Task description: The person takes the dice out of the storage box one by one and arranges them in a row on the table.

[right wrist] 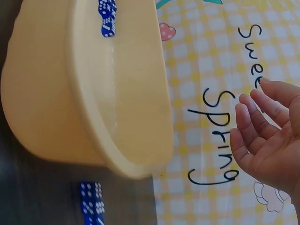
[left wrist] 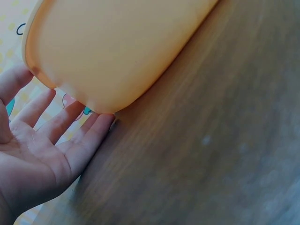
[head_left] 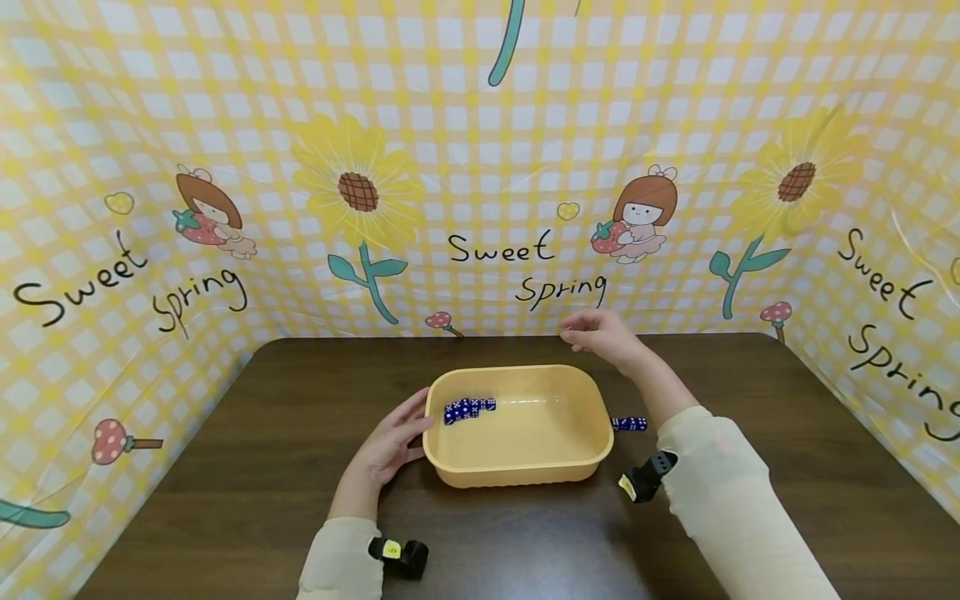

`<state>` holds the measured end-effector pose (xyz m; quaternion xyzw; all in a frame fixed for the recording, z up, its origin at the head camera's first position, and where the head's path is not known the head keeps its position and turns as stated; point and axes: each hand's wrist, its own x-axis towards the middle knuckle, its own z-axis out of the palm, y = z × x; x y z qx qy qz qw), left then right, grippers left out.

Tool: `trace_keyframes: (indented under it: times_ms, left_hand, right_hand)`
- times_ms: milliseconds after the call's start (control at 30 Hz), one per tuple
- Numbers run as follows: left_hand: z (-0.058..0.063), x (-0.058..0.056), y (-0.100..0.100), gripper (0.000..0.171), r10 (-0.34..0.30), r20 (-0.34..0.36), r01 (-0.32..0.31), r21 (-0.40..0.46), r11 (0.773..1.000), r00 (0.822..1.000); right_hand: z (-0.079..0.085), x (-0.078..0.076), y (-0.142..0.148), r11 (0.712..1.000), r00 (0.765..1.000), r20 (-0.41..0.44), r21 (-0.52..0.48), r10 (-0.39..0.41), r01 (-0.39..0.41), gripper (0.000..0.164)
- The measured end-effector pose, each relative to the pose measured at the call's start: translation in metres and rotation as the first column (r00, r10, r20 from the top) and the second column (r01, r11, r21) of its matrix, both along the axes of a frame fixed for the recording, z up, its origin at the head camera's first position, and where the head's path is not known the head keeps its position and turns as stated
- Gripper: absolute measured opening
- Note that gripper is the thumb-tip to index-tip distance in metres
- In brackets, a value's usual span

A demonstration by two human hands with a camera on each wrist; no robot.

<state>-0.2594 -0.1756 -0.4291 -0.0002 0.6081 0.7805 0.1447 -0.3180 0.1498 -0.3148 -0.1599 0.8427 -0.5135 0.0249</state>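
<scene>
A yellow plastic basin [head_left: 517, 477] stands on the table, with several blue dice with white dots [head_left: 468, 408] gathered at the left inside it. My left hand [head_left: 390, 437] is at the basin's left end, its spread fingertips touching the outer wall and rim; the left wrist view shows the palm [left wrist: 37, 159] facing the basin. Above the table's far edge, beyond the basin's back right corner, my right hand [head_left: 603, 337] is raised. In the right wrist view its fingers [right wrist: 248, 126] are loosely bent with nothing in them.
More blue dice [head_left: 630, 423] lie in a short row on the dark wooden table [head_left: 247, 500], just right of the basin. A yellow checked cloth [head_left: 480, 167] with printed flowers and lettering stands behind the table and along both sides. Each wrist carries a small black camera [head_left: 408, 560].
</scene>
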Motion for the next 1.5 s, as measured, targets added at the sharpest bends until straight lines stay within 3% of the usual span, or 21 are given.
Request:
trace_keyframes:
  times_ms: [433,933,1233,1500]
  left_hand:
    - [0.0,0.001,0.0,0.054,-0.004,-0.002,0.004,0.011,1.0,1.0]
    - [0.0,0.002,0.001,0.053,0.0,0.002,0.0,0.01,1.0,1.0]
    - [0.002,0.002,0.001,0.052,0.013,0.005,-0.013,0.011,1.0,1.0]
    - [0.001,0.002,0.001,0.053,0.01,0.001,-0.01,0.026,1.0,1.0]
  right_hand:
    - [-0.015,0.006,-0.04,0.989,0.991,0.111,-0.14,0.069,-0.053,0.026]
    - [-0.046,0.005,-0.073,0.984,0.976,0.203,-0.171,0.073,-0.038,0.024]
    - [-0.058,0.006,-0.083,0.99,0.962,0.268,-0.143,0.043,-0.004,0.029]
    - [-0.066,0.008,-0.091,0.991,0.953,0.295,-0.129,0.066,-0.028,0.027]
